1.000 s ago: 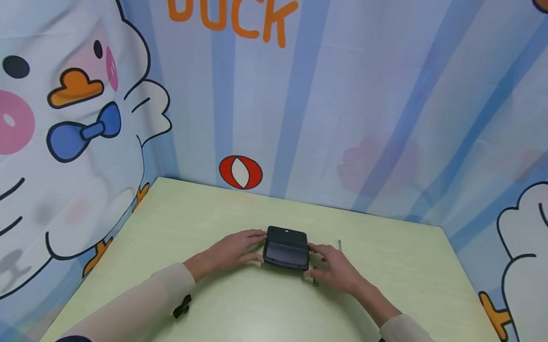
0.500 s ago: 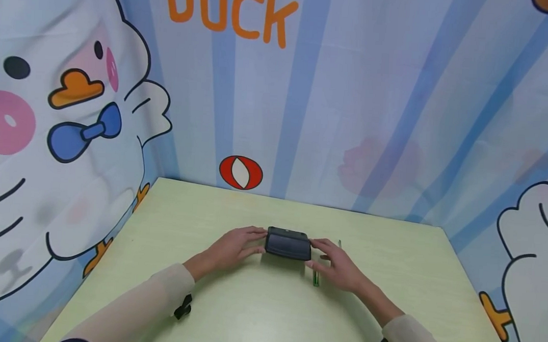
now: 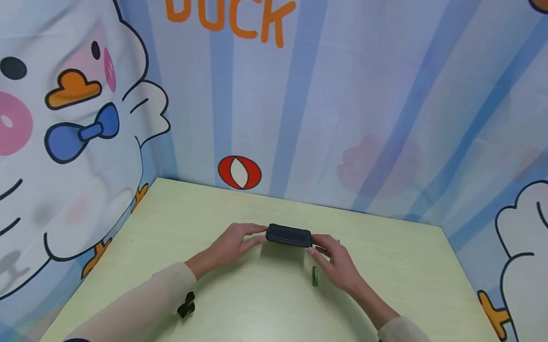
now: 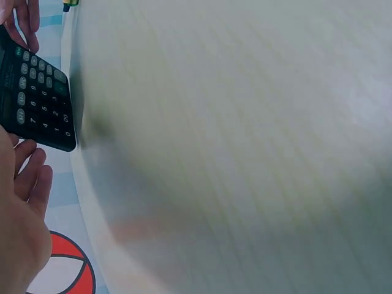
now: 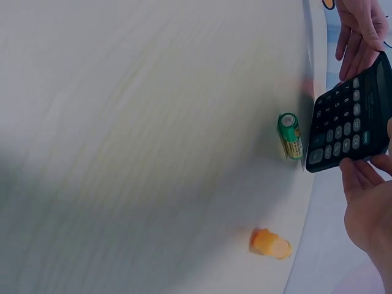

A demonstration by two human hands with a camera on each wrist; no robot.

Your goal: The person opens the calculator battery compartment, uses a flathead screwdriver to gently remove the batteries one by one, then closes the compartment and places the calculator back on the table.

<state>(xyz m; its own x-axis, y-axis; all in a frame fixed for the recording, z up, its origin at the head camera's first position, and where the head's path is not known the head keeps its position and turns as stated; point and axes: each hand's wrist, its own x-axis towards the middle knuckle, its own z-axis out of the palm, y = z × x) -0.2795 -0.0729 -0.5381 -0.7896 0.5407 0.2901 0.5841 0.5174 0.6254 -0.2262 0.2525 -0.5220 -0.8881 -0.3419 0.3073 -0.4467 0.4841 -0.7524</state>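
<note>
A black calculator (image 3: pixel 289 236) is held up off the table between both hands. In the head view its back edge faces me; the wrist views show its keys (image 5: pixel 343 116) on the far side. My left hand (image 3: pixel 234 245) grips its left end with thumb and fingers. At the right end my right hand (image 3: pixel 338 261) pinches it the same way. A green battery (image 3: pixel 315 276) lies on the table just left of my right hand, and the right wrist view shows this battery (image 5: pixel 290 136) more closely.
An orange piece (image 5: pixel 271 244), its kind unclear, lies on the pale table (image 3: pixel 231 312) in the right wrist view. The tip of a thin thing (image 3: pixel 338 241) shows behind my right hand. A printed duck curtain (image 3: pixel 332 102) borders the table's back and sides.
Both hands have raised and tilted the calculator, so its back with the open-looking recess has turned out of sight and only a narrow edge shows. The battery has come into fuller view.
</note>
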